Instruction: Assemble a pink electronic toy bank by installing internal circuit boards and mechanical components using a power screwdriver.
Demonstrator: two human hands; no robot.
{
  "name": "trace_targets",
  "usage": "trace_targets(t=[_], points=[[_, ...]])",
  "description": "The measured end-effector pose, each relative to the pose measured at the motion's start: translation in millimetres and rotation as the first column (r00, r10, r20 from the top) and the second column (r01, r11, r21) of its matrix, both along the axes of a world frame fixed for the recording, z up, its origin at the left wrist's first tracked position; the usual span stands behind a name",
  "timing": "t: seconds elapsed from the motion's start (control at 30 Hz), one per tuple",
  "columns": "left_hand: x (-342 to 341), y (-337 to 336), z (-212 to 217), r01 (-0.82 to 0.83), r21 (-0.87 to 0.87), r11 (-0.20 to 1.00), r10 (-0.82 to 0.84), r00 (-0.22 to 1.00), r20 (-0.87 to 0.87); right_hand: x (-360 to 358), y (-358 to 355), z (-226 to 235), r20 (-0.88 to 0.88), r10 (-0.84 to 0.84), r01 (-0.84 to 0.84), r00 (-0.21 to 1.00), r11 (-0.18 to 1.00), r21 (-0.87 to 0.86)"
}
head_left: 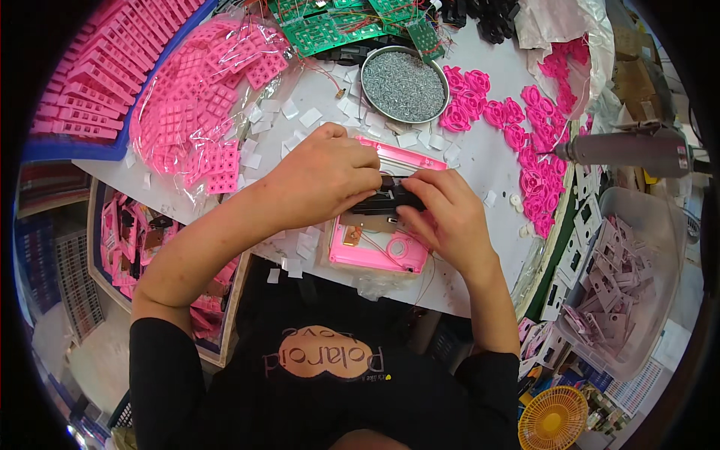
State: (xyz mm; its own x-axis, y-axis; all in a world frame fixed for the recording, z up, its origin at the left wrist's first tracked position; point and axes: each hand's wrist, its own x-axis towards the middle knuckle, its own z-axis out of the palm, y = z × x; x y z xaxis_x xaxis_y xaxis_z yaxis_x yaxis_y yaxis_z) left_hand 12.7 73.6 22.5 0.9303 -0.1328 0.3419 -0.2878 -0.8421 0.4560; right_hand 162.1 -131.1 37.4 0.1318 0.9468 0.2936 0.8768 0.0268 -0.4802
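A pink plastic housing (373,251) lies open on the white table (480,154) in front of me, with thin wires and a round part inside it. Across its middle sits a small black part (388,199). My left hand (324,176) covers the housing's upper left and pinches the black part's left end. My right hand (442,214) presses its fingers on the black part's right end. Both hands meet over the housing, and their fingers hide much of the black part.
A round metal bowl of screws (403,85) stands behind the housing. Pink round parts (525,127) lie at the right, bagged pink grid parts (206,112) at the left, green circuit boards (330,26) at the back. A powered screwdriver (626,148) hangs right, above a bin of pale parts (622,289).
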Motion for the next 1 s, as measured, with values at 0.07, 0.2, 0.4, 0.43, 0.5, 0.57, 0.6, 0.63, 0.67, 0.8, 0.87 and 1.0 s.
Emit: trace_targets(t=[0.07,0.2,0.4,0.43,0.5,0.57,0.6,0.63,0.67,0.8,0.87,1.0], points=[[3,0,4,0.021,0.062,0.998,-0.019,0.999,-0.030,2,3,1,-0.004,-0.002,0.002,1.000,1.000,-0.008],[9,1,11,0.021,0.162,0.987,-0.017,0.999,-0.028,4,8,2,-0.055,0.014,-0.017,0.998,0.999,-0.044],[13,-1,20,0.105,0.259,0.960,-0.073,0.989,-0.128,1,11,5,-0.058,0.038,-0.043,0.998,0.995,-0.091],[13,-2,21,0.108,0.265,0.958,-0.072,0.987,-0.143,1,11,6,-0.035,0.048,-0.051,0.998,0.994,-0.099],[9,-6,21,0.097,0.248,0.964,-0.057,0.985,-0.163,-2,10,9,-0.024,0.030,-0.033,0.999,0.988,-0.151],[0,-9,19,0.060,0.209,0.976,-0.022,0.983,-0.180,-5,10,10,-0.023,0.019,-0.023,1.000,0.982,-0.186],[-3,-9,18,0.001,0.119,0.993,0.026,0.974,-0.225,-6,11,11,-0.027,0.014,-0.020,1.000,0.980,-0.197],[-4,-9,16,-0.058,0.028,0.998,0.063,0.961,-0.270,-7,11,11,-0.028,0.004,-0.010,1.000,0.977,-0.212],[-4,-10,15,-0.121,-0.060,0.991,0.096,0.943,-0.318,-7,11,11,-0.024,0.006,-0.011,1.000,0.980,-0.197],[3,-7,9,-0.238,-0.263,0.935,0.141,0.930,-0.341,-7,9,11,-0.016,0.014,-0.017,1.000,0.988,-0.154],[9,-8,13,-0.299,-0.302,0.905,0.162,0.900,-0.404,-7,9,11,-0.015,0.012,-0.014,1.000,0.989,-0.147],[11,-6,11,-0.288,-0.298,0.910,0.151,0.899,-0.410,-9,9,11,-0.001,0.006,-0.006,1.000,0.989,-0.150]])
